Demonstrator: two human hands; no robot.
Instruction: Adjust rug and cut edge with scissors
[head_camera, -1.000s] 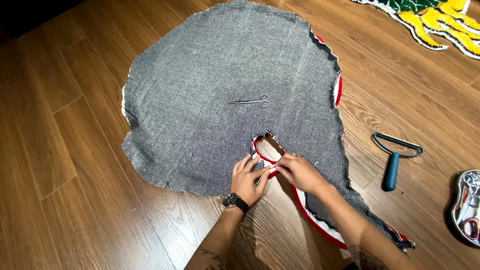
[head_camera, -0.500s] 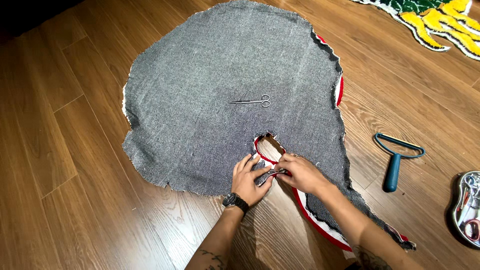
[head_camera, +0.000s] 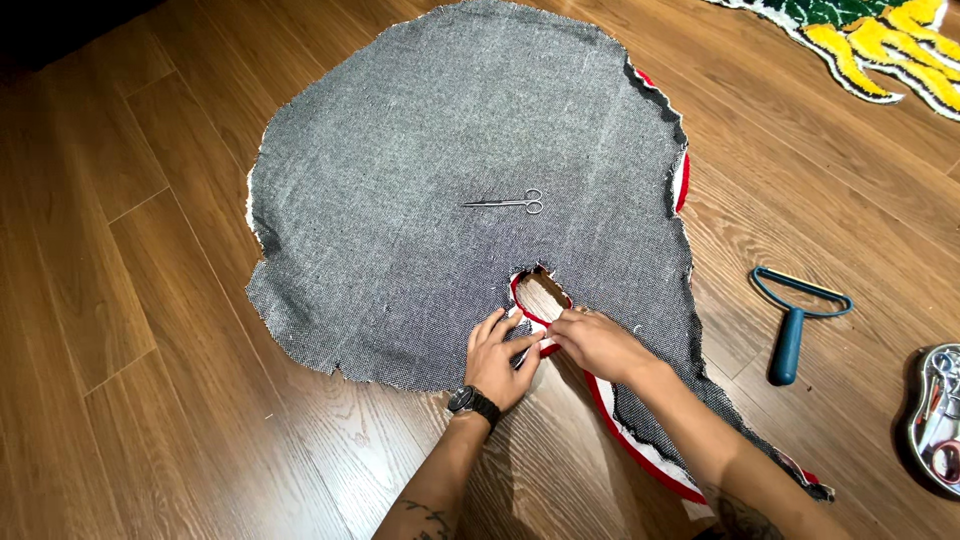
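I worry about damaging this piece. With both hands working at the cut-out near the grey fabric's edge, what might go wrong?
1. The left hand and right hand press at the red-and-white edge of the hole; pulling there might fray or tear the grey fabric.
2. The scissors lie loose on the fabric; tugging the cloth may slide them.

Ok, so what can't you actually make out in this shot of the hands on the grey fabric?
Head view only:
- What the left hand and right hand pinch at the cutout edge of the grey fabric: fingers cover it.
- The rug face: turned down, only a red and white border shows.
- Metal tray: cut off by the right edge, contents too small.
- Green and yellow piece: cropped at the top right corner.
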